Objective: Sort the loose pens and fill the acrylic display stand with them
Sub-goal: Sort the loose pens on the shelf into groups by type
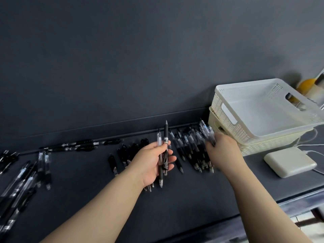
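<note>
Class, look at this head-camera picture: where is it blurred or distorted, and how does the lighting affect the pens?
Head view: the right hand is motion-blurred at its fingers; the left hand and its held pens are sharp; the pens at the left edge look stretched by the wide lens; soft, dim light leaves them faint against the dark table.

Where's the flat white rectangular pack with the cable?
Head view: the flat white pack lies far right on the dark table, in front of the stacked white plastic baskets.

Left hand [154, 160] curled — right hand [223, 146] outstretched (blurred).
</note>
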The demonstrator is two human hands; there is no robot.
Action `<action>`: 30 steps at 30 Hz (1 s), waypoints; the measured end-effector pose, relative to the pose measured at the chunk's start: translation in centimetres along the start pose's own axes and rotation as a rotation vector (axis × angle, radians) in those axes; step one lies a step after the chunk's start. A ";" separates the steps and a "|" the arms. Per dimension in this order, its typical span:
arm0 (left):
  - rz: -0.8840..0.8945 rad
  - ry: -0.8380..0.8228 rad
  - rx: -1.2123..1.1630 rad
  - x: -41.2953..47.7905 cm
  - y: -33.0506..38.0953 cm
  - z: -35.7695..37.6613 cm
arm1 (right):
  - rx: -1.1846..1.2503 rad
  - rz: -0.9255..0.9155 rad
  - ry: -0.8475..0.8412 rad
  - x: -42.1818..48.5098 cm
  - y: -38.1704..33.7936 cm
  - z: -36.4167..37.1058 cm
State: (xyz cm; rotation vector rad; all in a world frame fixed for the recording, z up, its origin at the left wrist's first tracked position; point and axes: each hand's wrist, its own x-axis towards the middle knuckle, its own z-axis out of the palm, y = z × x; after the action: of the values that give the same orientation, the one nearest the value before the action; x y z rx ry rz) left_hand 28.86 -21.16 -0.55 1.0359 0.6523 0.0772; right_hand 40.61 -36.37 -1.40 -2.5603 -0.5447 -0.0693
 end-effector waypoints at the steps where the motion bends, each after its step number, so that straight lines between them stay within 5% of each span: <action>1: -0.001 0.002 -0.001 0.1 -0.1 0.1 | 0.034 0.018 0.016 0.2 0.2 -0.4; 7: -0.027 0.044 -0.011 1.0 -0.6 0.6 | 0.274 0.133 -0.078 0.6 1.2 -1.6; 13: -0.041 0.106 0.011 2.0 -1.1 1.5 | 0.117 0.079 -0.192 2.1 0.5 -1.0; 27: -0.047 0.143 -0.028 2.1 -1.6 2.2 | -0.028 -0.019 -0.161 2.9 1.0 0.3; 30: -0.045 0.133 -0.035 2.0 -1.7 2.6 | -0.095 -0.060 -0.271 2.3 0.6 0.1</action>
State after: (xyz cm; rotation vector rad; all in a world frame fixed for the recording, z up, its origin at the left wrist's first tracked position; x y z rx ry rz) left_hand 31.47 -23.37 -1.95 0.9875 0.7923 0.1192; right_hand 43.01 -35.96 -1.39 -2.6630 -0.7351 0.2400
